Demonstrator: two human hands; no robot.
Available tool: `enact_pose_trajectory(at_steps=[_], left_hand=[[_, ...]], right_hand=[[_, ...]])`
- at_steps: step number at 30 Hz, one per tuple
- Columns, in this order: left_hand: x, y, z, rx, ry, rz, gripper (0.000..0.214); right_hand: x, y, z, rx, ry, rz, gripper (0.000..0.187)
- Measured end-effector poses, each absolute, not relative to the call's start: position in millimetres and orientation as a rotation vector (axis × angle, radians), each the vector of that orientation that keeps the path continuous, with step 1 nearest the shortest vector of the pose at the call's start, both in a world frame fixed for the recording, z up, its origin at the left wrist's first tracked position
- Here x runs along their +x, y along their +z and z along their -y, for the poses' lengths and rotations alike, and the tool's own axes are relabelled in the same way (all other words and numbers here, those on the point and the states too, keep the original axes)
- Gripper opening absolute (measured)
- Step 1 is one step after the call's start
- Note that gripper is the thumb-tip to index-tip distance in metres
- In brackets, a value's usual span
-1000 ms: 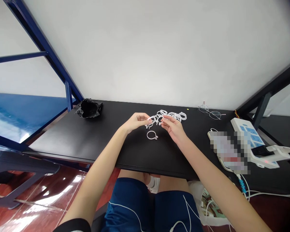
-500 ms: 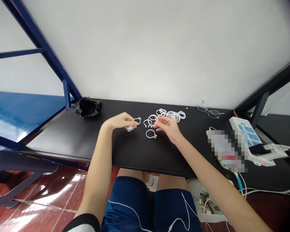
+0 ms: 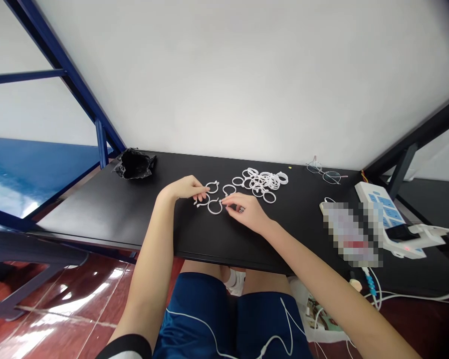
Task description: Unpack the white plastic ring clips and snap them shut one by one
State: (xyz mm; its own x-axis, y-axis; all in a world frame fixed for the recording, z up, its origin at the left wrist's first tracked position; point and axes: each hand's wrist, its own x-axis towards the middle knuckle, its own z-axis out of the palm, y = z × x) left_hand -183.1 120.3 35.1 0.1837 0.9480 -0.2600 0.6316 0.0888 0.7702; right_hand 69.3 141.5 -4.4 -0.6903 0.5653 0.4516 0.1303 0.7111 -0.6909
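Observation:
My left hand (image 3: 189, 189) is closed in a pinch on white rings at the table's middle. One open white ring (image 3: 212, 193) shows past its fingertips, and another ring (image 3: 205, 204) lies below them. My right hand (image 3: 249, 212) pinches the end of an open white ring (image 3: 215, 214) whose gap faces up and right. Part of another small white piece (image 3: 241, 210) shows under its fingers. Just above the right hand lies a single ring (image 3: 229, 186). Farther right is a heap of white rings (image 3: 265, 180), each with a small tab or loop.
On the black table (image 3: 194, 234) are a crumpled open black bag (image 3: 134, 164) at left and eyeglasses (image 3: 331, 177) at back right. A blurred phone (image 3: 349, 234) and a white power strip (image 3: 381, 202) with cables lie at right. A wall (image 3: 224, 89) stands behind.
My right hand has moved left and towards me, with a ring now at its fingertips. Some rings lie newly spread at the heap's near side. My left hand stays nearly in place.

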Motion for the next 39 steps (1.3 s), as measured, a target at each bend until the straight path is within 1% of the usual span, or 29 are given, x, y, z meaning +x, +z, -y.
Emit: enact_pose_trajectory(at_steps=[4,7,11,15,18,22,23,26,28,34,36,39], left_hand=[[-181.5,34.8,-122.5,1.743,0.571,-1.605,0.045],[-168.8,34.9,-125.0,1.773,0.726,-1.692,0.044],[-139.7,29.8,-129.9,1.826,0.955,-1.596,0.038],[-114.2,20.7,-132.2,1.924,0.906,-1.455,0.032],[-105.9,15.0,-132.3,1.998,0.871,-1.477,0.025],[-107.0,12.3,-132.7,2.012,0.882,-1.533,0.023],[-108.2,12.4,-132.8,2.008,0.886,-1.539,0.023],[-111.2,13.3,-133.1,1.986,0.921,-1.557,0.023],[-111.7,14.1,-133.1,1.987,0.941,-1.557,0.023],[-103.8,17.6,-131.5,1.876,1.021,-1.482,0.036],[-98.1,17.0,-130.8,1.816,1.027,-1.415,0.037],[-88.9,13.0,-130.9,1.841,1.077,-1.373,0.034]], right_hand=[[81.5,2.2,-152.1,-0.923,0.611,2.170,0.009],[88.1,1.0,-160.2,-1.102,0.603,2.254,0.015],[90.7,-3.9,-166.9,-1.059,0.652,2.347,0.008],[93.4,-1.8,-170.6,-1.086,0.677,2.317,0.009],[100.7,6.2,-173.4,-1.098,0.790,2.315,0.016],[112.4,17.9,-175.2,-1.016,0.981,2.454,0.037],[113.8,19.3,-174.9,-0.992,1.002,2.481,0.036],[113.3,19.1,-173.2,-0.902,1.004,2.517,0.019],[111.8,18.0,-173.2,-0.841,0.979,2.510,0.012],[112.4,23.1,-176.6,-0.785,0.682,2.287,0.011],[110.7,22.7,-175.3,-0.746,0.647,2.275,0.011],[105.1,17.5,-170.7,-0.670,0.641,2.311,0.012]])
